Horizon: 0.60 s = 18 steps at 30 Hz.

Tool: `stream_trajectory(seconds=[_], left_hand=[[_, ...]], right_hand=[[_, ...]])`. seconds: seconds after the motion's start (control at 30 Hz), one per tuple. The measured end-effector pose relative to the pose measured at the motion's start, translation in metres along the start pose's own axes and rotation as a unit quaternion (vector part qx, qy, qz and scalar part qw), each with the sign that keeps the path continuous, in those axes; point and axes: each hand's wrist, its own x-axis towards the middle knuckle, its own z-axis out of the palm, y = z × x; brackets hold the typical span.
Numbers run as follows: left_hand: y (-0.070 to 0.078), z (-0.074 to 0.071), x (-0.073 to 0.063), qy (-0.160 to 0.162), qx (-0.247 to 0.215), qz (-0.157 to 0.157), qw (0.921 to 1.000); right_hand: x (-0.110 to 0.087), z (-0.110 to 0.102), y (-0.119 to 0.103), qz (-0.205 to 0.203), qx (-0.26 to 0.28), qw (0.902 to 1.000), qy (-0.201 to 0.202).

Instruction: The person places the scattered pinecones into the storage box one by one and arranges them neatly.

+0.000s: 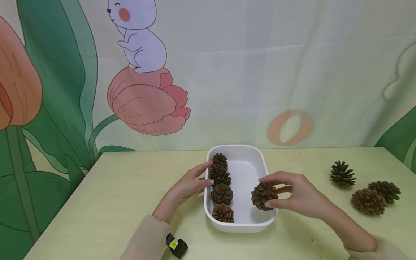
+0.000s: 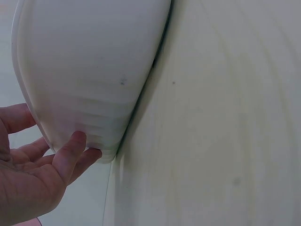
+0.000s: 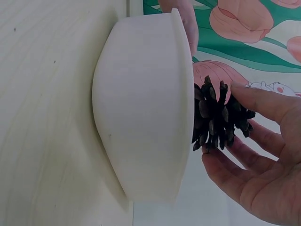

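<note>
A white oblong tray (image 1: 256, 225) stands on the pale table with several pine cones (image 1: 221, 194) in a row along its left side. My right hand (image 1: 294, 195) pinches another pine cone (image 1: 262, 195) just over the tray's right rim; the right wrist view shows that cone (image 3: 217, 117) held between thumb and fingers above the tray wall (image 3: 141, 113). My left hand (image 1: 191, 184) rests with straight fingers against the tray's left wall, fingertips (image 2: 70, 150) touching its outer side (image 2: 89, 70).
Three loose pine cones (image 1: 342, 173), (image 1: 368, 201), (image 1: 385, 190) lie on the table at the right. A small black and yellow device (image 1: 176, 245) sits by my left sleeve. A flower-print backdrop hangs behind the table's far edge.
</note>
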Motion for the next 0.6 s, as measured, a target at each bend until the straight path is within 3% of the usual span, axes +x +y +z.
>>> stream_trajectory(seconds=[0.33,0.6], left_hand=[[0.0,0.001,0.0,0.004,-0.001,-0.005,1.0],[0.001,0.001,0.0,0.005,0.0,-0.003,1.0]], right_hand=[[0.007,0.009,0.003,0.022,0.003,0.9993,-0.03],[0.01,0.015,0.005,0.015,0.009,0.9988,-0.045]])
